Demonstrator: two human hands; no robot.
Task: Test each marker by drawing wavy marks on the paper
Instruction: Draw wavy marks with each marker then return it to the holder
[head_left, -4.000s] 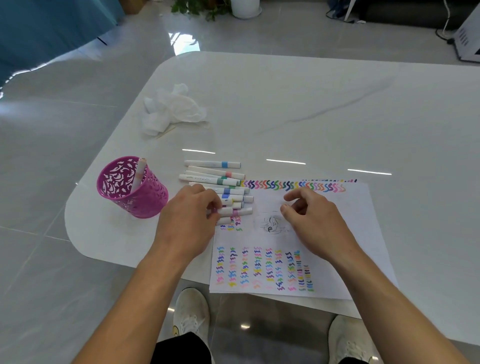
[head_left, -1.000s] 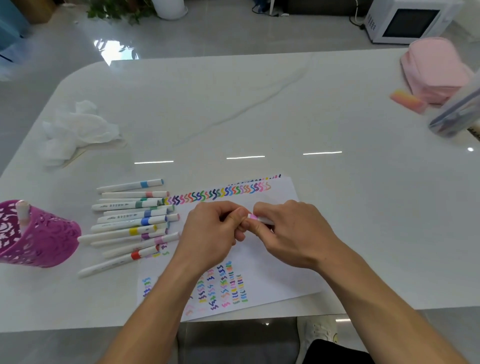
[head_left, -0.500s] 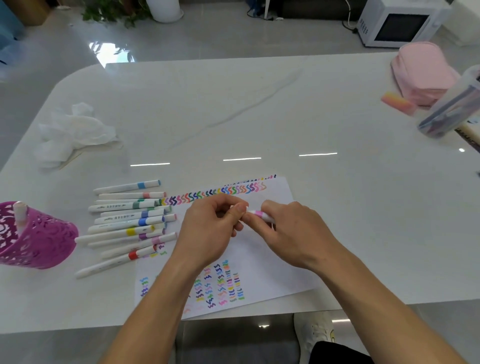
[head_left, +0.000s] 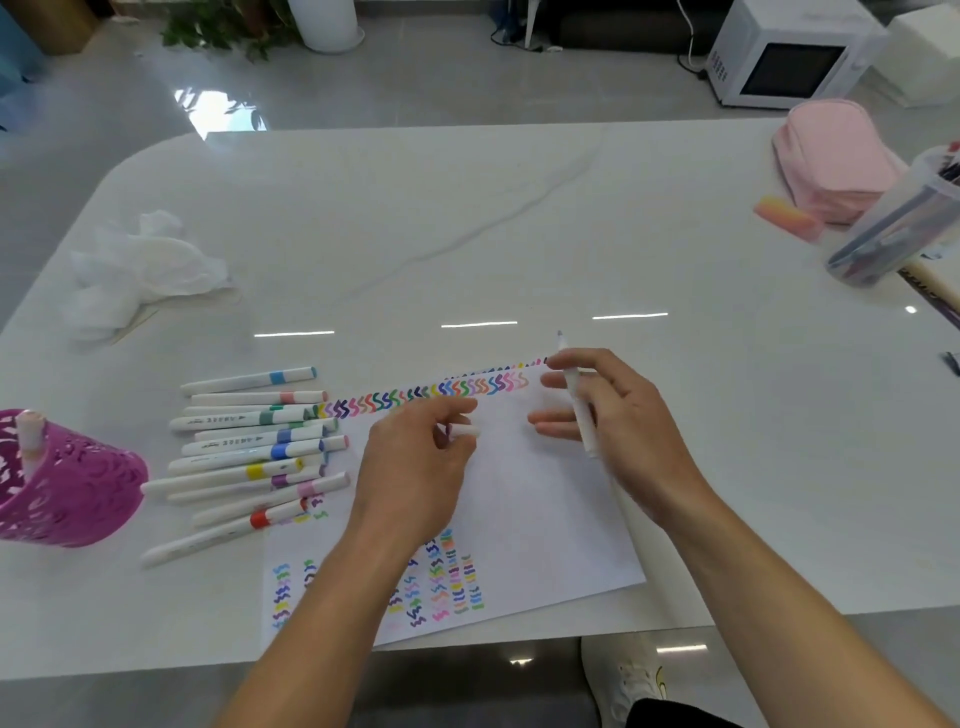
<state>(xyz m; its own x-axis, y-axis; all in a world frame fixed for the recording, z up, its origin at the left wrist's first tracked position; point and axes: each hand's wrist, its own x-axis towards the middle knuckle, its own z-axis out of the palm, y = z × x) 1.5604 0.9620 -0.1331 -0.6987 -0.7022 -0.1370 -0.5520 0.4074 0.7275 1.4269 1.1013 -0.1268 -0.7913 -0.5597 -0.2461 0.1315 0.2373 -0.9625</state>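
Your left hand (head_left: 415, 467) pinches the cap (head_left: 464, 431), your right hand (head_left: 623, 431) grips the uncapped marker (head_left: 574, 395); the paper (head_left: 545, 519) holds many waves, this colour's not yet drawn, other markers (head_left: 249, 447) lie at nine o'clock

Small dark print runs along some of my marker barrels (head_left: 228, 420), too blurred to read.

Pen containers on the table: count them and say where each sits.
2. The purple mesh cup stands at the left edge; the clear pen tub is at the right edge.
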